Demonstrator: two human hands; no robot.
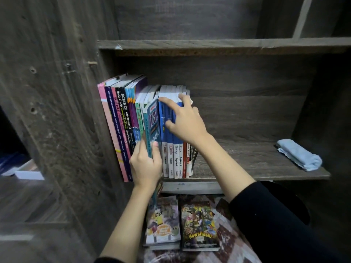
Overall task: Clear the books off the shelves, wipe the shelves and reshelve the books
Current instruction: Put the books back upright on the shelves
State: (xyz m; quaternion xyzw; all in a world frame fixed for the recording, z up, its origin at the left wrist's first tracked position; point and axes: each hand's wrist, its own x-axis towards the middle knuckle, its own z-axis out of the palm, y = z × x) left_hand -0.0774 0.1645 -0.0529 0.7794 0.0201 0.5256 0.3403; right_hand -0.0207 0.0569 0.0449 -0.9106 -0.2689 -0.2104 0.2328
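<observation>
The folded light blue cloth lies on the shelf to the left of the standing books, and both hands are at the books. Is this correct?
Not quite. In the head view the folded light blue cloth lies on the shelf to the right of the standing books. The left hand and right hand are at the books.

teal book (152, 118): lower spine hidden behind left hand (146, 166)
thin spines (189, 162): titles too small
left comic (162, 223): cover art blurred
</observation>
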